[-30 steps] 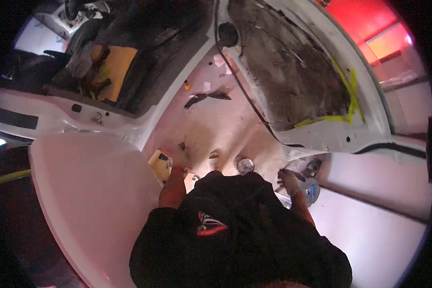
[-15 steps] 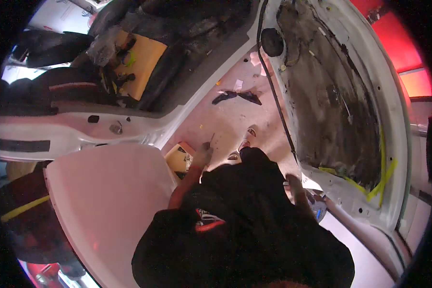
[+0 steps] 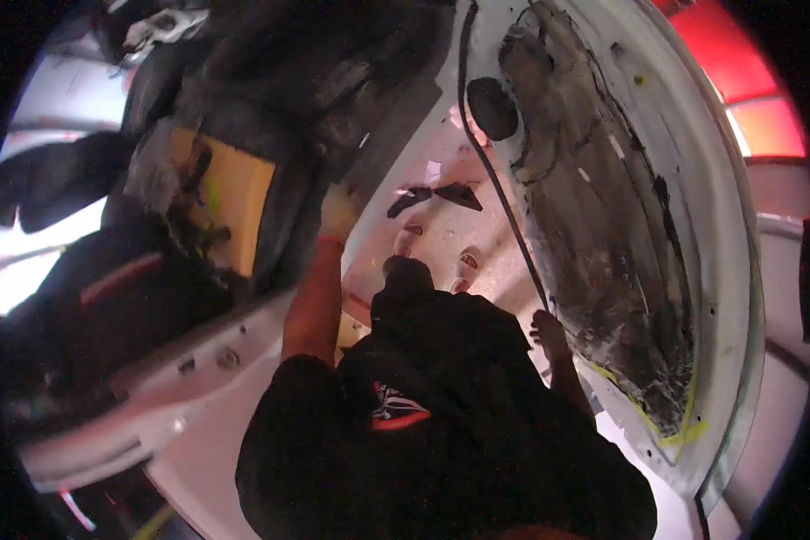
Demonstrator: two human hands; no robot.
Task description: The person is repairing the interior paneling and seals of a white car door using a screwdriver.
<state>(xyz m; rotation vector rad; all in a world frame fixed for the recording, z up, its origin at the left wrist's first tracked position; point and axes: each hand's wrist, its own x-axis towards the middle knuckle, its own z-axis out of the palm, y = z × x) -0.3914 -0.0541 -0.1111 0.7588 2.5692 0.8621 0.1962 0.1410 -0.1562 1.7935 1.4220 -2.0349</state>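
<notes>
My left hand (image 3: 338, 209) reaches up to the dark sill edge (image 3: 389, 144) of a white car's doorway; it is blurred, so its fingers are unclear. My right hand (image 3: 543, 331) is low at the inner edge of the open door (image 3: 603, 225), beside a black rubber seal (image 3: 504, 193), its fingers bent but apart. The door's inner face is stripped and smudged, with yellow tape (image 3: 684, 436) along its lower end. A tan board (image 3: 247, 184) with dark and green bits lies inside the car, left of my left hand.
Between sill and door, black scraps (image 3: 454, 193) and pale paper (image 3: 434, 170) lie on the floor (image 3: 400, 247) near my feet (image 3: 465, 268). A dark padded shape (image 3: 99, 288) fills the left side. Red panels (image 3: 729, 54) stand beyond the door at upper right.
My left hand has moved up from low by the tan box onto the sill. My feet have stepped further into the doorway, and the view has turned.
</notes>
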